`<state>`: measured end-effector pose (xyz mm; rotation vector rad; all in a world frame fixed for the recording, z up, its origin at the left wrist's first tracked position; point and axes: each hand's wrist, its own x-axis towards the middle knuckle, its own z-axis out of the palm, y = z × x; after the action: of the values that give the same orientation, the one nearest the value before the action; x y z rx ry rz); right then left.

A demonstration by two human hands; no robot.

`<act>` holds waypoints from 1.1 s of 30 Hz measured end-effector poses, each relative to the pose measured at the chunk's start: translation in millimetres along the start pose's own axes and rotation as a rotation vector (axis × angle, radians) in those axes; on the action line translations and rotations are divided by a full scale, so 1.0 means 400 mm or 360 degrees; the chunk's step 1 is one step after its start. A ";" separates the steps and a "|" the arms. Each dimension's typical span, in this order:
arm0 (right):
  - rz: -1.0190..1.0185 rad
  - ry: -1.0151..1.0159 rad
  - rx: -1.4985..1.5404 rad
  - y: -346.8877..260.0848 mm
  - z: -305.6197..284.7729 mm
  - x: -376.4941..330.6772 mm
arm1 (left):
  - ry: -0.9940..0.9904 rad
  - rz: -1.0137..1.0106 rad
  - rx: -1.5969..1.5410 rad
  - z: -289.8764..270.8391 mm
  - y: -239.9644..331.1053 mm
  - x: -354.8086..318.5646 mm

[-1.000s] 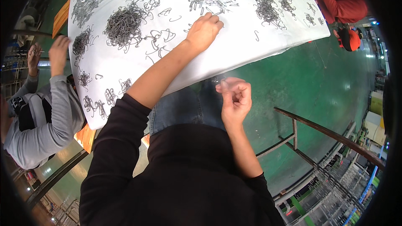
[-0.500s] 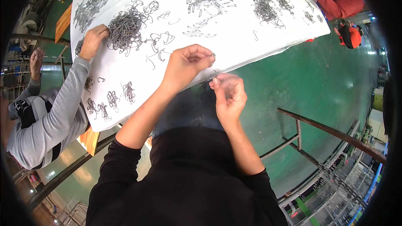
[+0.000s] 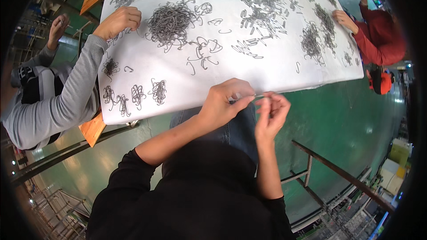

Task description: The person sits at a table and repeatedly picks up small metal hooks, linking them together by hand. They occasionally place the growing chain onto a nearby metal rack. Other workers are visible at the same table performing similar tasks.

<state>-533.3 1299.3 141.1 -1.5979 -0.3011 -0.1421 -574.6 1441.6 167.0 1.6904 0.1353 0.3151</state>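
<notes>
My left hand [image 3: 225,101] is closed in a pinch just off the table's near edge, thumb against forefinger. Close to its fingertips, my right hand [image 3: 272,114] is curled, its thumb and fingers pinched. A thin metal wire piece [image 3: 259,97] shows in the narrow gap between the two hands; its shape is mostly hidden by the fingers. Ahead on the white-covered table [image 3: 267,71] lies a heap of bent wire hooks [image 3: 169,22], with loose hooks [image 3: 204,51] spread beside it.
Elongated wire links [image 3: 262,13] cover the far middle. Small hook bundles [image 3: 138,95] lie at the near left. A co-worker's grey sleeve [image 3: 73,93] and hand [image 3: 119,23] reach in from the left. A person in red [image 3: 378,40] works at the right. Metal rails [image 3: 338,169] stand lower right.
My two hands have come together at the fingertips, level with each other. The table appears further right in view. The left co-worker's hand has moved away from the hook heap.
</notes>
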 end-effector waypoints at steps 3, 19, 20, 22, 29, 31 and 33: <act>-0.0029 -0.0261 -0.0367 0.013 0.025 0.123 | 0.0007 -0.0032 0.0003 -0.010 -0.008 -0.018; -0.0172 -0.1610 -0.1230 0.065 0.415 0.373 | 0.0077 0.0097 0.0013 -0.042 -0.039 -0.071; -0.0173 -0.1688 -0.1210 0.060 0.421 0.369 | 0.0083 0.0100 0.0011 -0.042 -0.040 -0.072; -0.0222 -0.1792 -0.1241 0.050 0.431 0.366 | 0.0086 0.0098 0.0001 -0.041 -0.039 -0.074; -0.0954 -0.1847 -0.1756 0.046 0.432 0.352 | 0.0078 0.0110 0.0002 -0.041 -0.033 -0.075; -0.0913 -0.1765 -0.1612 0.058 0.411 0.357 | 0.0077 0.0093 0.0004 -0.037 -0.037 -0.078; -0.0729 -0.1718 -0.1428 0.076 0.388 0.364 | 0.0085 0.0101 0.0039 -0.033 -0.044 -0.083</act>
<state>-400.3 1467.9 143.8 -2.3481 -1.6200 0.3068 -608.3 1448.1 146.8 1.7133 0.1252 0.4076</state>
